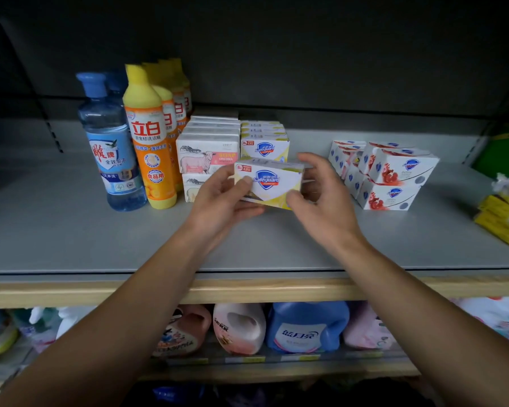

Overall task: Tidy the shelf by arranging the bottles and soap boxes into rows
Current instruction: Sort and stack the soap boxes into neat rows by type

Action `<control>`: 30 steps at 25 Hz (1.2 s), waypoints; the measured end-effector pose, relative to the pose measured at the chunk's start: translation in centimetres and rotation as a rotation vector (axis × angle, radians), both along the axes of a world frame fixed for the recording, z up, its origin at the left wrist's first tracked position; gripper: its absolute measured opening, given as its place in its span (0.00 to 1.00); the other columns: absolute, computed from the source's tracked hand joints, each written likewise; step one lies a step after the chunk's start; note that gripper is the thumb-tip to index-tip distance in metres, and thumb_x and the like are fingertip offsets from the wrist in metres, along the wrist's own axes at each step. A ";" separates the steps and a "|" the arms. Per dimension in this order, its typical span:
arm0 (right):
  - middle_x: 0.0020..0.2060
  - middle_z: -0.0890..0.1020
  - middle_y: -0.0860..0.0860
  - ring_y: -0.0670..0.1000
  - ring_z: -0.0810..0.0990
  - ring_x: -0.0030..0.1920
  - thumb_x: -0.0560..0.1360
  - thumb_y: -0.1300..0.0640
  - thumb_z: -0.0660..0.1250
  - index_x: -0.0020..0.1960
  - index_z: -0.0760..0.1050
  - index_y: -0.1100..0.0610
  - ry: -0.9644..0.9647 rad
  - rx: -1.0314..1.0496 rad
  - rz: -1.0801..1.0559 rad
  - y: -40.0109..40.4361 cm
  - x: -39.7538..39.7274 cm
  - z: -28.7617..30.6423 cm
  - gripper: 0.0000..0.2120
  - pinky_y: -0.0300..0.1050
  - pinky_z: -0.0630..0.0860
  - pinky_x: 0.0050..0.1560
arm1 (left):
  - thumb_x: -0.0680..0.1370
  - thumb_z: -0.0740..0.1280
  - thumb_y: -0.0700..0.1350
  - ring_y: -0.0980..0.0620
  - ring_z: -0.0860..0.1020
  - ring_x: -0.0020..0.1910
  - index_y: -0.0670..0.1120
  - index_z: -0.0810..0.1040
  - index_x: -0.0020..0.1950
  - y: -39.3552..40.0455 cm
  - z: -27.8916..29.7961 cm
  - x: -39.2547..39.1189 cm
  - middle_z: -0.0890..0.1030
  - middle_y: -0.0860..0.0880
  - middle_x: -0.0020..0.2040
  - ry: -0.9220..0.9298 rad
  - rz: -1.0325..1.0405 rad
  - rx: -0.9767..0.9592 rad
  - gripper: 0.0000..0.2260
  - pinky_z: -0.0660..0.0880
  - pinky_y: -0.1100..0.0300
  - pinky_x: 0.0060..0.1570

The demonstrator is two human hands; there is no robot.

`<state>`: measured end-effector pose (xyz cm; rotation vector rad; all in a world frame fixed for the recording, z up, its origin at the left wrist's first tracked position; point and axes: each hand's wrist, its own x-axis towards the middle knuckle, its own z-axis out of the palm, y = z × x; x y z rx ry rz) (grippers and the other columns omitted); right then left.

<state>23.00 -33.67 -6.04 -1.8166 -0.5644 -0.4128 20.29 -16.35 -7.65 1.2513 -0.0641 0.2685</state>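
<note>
Head view, both hands point(224, 198) holding soap box point(269, 182)

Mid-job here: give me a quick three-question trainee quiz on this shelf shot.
1. True or false: the yellow Safeguard box lies flat on the shelf.
2. Which hand's thumb presses the box's front near its lower left? A left hand B right hand
3. Fill in: the blue bottle stands to the ___ of the orange bottle.

Key: 1 false, it is held up; 2 A; 3 left.
</note>
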 end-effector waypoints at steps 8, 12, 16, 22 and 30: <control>0.54 0.76 0.44 0.46 0.79 0.50 0.71 0.58 0.73 0.64 0.76 0.49 -0.089 -0.241 -0.190 -0.8 7.2 2.4 0.22 0.32 0.72 0.46 | 0.78 0.66 0.55 0.60 0.78 0.54 0.50 0.74 0.68 2.4 4.9 2.9 0.78 0.53 0.62 -0.141 0.540 0.967 0.20 0.77 0.67 0.47; 0.59 0.75 0.49 0.52 0.80 0.54 0.72 0.59 0.72 0.66 0.75 0.51 -0.093 -0.312 -0.251 0.5 10.1 2.3 0.23 0.45 0.75 0.58 | 0.78 0.62 0.60 0.44 0.69 0.68 0.49 0.75 0.68 4.2 4.8 5.5 0.76 0.47 0.68 -0.145 0.745 1.465 0.23 0.64 0.45 0.69; 0.61 0.73 0.52 0.54 0.79 0.55 0.72 0.60 0.70 0.67 0.73 0.53 -0.133 -0.347 -0.188 2.5 11.0 0.8 0.24 0.54 0.76 0.59 | 0.78 0.54 0.65 0.45 0.68 0.70 0.52 0.74 0.68 5.0 2.4 6.7 0.75 0.49 0.68 -0.134 0.775 1.568 0.26 0.51 0.42 0.73; 0.60 0.73 0.53 0.50 0.76 0.52 0.76 0.60 0.67 0.67 0.74 0.54 -0.230 -0.275 -0.209 3.6 11.2 -1.5 0.20 0.50 0.76 0.56 | 0.80 0.48 0.63 0.46 0.70 0.67 0.52 0.77 0.65 4.8 1.5 7.4 0.77 0.50 0.65 -0.196 0.848 1.490 0.26 0.52 0.43 0.72; 0.61 0.72 0.50 0.50 0.78 0.53 0.76 0.55 0.67 0.70 0.71 0.49 -0.178 -0.375 -0.180 3.2 11.2 -0.6 0.23 0.48 0.76 0.57 | 0.80 0.53 0.62 0.46 0.69 0.67 0.52 0.75 0.66 5.2 1.4 7.4 0.76 0.50 0.65 -0.197 0.840 1.521 0.23 0.53 0.43 0.71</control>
